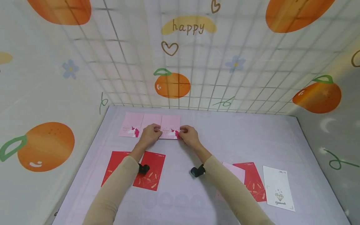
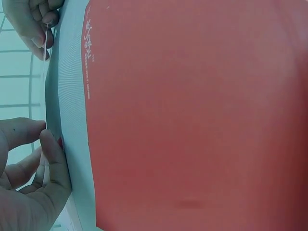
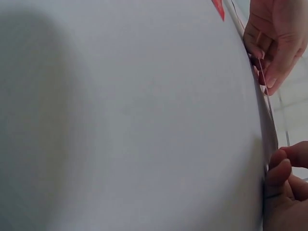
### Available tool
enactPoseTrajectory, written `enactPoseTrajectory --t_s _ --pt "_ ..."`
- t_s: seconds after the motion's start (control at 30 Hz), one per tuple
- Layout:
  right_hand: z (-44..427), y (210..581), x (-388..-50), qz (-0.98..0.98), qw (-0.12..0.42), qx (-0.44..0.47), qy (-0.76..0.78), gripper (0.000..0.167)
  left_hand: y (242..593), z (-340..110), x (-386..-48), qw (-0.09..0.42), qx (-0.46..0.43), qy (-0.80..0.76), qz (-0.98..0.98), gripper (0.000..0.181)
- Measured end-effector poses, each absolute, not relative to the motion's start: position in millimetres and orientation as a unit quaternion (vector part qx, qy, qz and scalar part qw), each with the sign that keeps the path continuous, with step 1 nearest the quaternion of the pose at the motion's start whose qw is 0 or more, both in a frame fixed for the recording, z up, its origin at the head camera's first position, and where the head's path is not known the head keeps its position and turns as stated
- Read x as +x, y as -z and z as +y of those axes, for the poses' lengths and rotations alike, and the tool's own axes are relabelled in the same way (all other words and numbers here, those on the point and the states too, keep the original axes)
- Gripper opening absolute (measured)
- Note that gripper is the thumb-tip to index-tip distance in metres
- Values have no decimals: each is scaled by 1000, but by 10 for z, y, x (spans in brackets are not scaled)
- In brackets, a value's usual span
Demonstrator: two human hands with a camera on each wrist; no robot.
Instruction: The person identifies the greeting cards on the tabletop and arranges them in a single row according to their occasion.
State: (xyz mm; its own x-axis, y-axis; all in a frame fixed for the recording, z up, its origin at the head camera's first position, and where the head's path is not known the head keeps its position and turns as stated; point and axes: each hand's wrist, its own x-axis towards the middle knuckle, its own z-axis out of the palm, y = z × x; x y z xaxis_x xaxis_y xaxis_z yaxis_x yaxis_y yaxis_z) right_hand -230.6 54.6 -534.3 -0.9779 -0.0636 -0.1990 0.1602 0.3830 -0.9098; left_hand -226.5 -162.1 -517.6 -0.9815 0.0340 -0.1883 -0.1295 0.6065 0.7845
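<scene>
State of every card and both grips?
Right unicorn card: held
Left grip: pinching its left edge
Right grip: pinching its right edge
Left unicorn card: flat
Middle pink card: flat, partly hidden
Left red card: flat, partly hidden
Middle red card: flat
Rightmost pink card: flat, partly hidden
Right red card: flat, partly covered
White diamond card: flat

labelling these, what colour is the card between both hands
The card is pale pink with a magenta print, clearest in the head view.

Pale cloth (image 1: 135, 62) rises behind the desk (image 1: 239, 134) and on both sides — printed with oranges (image 1: 172, 85), blue flowers (image 1: 235, 64), heart outlines (image 1: 170, 48) and a yellow patch (image 1: 188, 25) reading "happy" — while a grid (image 1: 114, 30) shows through its rear stretch.
</scene>
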Motion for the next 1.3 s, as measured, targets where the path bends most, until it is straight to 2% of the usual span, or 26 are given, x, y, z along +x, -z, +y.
enactPoseTrajectory --t_s 0.87,1.3 --pt "554 5344 -2276 828 85 14 554 30 5146 -1625 -2235 81 -32 -444 892 37" --pt "843 5028 -1964 808 57 -71 582 35 4847 -1462 -1985 45 20 -493 868 38"
